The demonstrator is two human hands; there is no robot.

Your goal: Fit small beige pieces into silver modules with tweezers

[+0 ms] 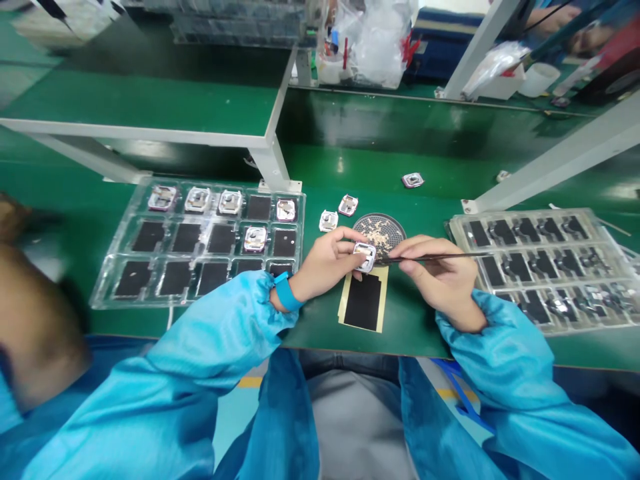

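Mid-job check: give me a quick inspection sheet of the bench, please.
surface: green bench mat
job's things: metal-framed part, tweezers, black pad sheet on cream backing, round perforated dish of small beige pieces
clutter: three loose framed parts; clear trays at left and right
grippers: left hand holds the part; right hand holds the tweezers at it
cables: thin white cord below the left tray
surroundings: white-framed shelf, plastic bags beyond

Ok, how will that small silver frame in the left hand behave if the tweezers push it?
The small silver frame is probably stiff and light: the left hand pinches it with fingertips alone. It's flat, so unlikely to roll, though its shiny edges may slip from the tweezers.
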